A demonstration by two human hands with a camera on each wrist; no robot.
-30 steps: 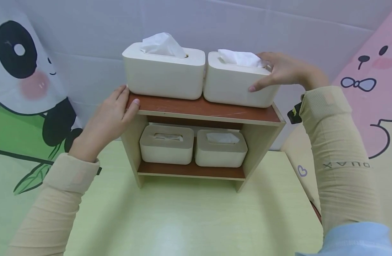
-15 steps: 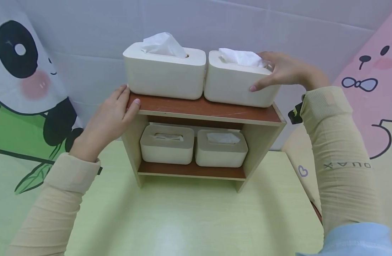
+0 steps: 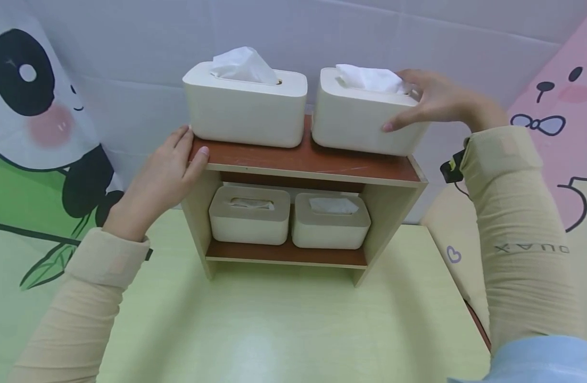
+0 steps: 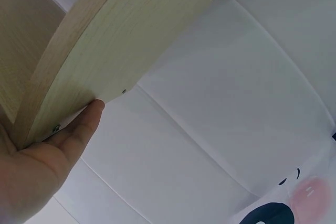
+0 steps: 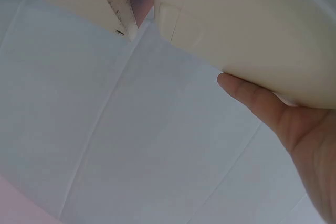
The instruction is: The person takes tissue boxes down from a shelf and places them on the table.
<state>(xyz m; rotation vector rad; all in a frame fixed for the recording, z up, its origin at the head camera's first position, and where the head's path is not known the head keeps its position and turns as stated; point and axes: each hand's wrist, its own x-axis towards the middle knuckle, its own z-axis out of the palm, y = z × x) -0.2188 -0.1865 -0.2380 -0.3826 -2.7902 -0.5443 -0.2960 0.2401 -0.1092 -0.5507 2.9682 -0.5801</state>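
Observation:
My right hand (image 3: 441,101) grips the right end of a cream tissue box (image 3: 360,122), thumb on its front and fingers over the far top edge. White tissue pokes from its slot, and in the right wrist view the box (image 5: 252,30) juts past the shelf's end. Left of it, across a narrow gap, a second tissue box (image 3: 245,111) sits on the small wooden shelf (image 3: 283,159). My left hand (image 3: 161,178) rests on the shelf's top left corner. In the left wrist view its fingers (image 4: 86,127) lie straight along the edge of the side panel.
On the lower board stand two more tissue boxes, one left (image 3: 250,226) and one right (image 3: 331,231). The shelf stands on a pale green table (image 3: 283,319). A light cloth backdrop (image 3: 145,32) with cartoon prints hangs close behind.
The held tissue box has moved right and slightly up with my right hand, widening the gap to the box beside it. My left hand has stayed at the shelf corner.

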